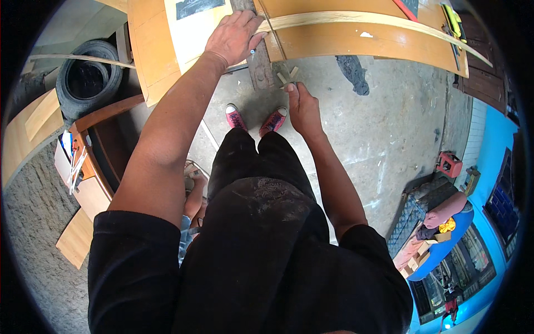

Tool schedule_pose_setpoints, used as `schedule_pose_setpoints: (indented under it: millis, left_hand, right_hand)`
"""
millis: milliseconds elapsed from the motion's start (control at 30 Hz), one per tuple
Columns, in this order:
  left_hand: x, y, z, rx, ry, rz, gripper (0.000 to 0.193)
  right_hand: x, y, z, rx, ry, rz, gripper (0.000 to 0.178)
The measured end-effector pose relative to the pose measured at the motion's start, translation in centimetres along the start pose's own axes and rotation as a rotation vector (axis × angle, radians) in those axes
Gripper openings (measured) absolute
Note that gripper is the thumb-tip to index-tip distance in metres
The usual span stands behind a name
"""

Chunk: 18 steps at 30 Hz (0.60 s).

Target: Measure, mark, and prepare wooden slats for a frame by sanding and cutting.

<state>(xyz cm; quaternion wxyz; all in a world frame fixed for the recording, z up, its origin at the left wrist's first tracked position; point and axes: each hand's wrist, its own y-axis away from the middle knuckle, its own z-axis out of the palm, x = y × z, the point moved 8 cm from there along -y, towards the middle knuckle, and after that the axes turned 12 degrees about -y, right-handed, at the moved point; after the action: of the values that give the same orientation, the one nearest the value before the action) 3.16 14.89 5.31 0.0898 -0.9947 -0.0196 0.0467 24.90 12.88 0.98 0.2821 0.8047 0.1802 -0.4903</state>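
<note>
My left hand (236, 38) is at the near edge of the workbench, its fingers and thumb closed round the left end of a long, thin wooden strip (334, 20). The strip runs right across orange-brown boards (328, 42) and sticks out past their right end. Lower and to the right, my right hand (304, 110) is closed in a fist in front of the bench, thumb uppermost. Two short pale pieces (294, 72) show just beyond its thumb; what the fist itself grips is hidden. A dark wooden beam (259, 69) lies between my hands.
Tyres (89, 83) and a wooden cabinet (105, 150) stand at the left. A dark crumpled cloth (352, 74) lies on the concrete floor (389, 128). Yellow-handled tools (455, 22) sit at the bench's right end. A red stand (448, 164) is at the right. Another person's leg (194, 195) shows behind my left arm.
</note>
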Motion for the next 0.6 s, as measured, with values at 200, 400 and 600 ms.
schedule_pose_setpoints:
  millis: [200, 400, 600]
  left_hand:
    - [-0.2, 0.3, -0.5, 0.029, 0.048, -0.018, 0.037]
    - [0.0, -0.1, 0.3, -0.015, 0.013, -0.006, 0.041]
    - [-0.4, 0.1, 0.1, -0.014, 0.012, -0.015, 0.041]
  right_hand:
    - [2.6, 3.6, -1.2, -0.052, -0.083, 0.098, 0.034]
    - [0.5, -2.5, 0.3, 0.006, -0.018, -0.083, 0.030]
    - [2.4, 1.4, -0.2, -0.018, -0.053, -0.004, 0.032]
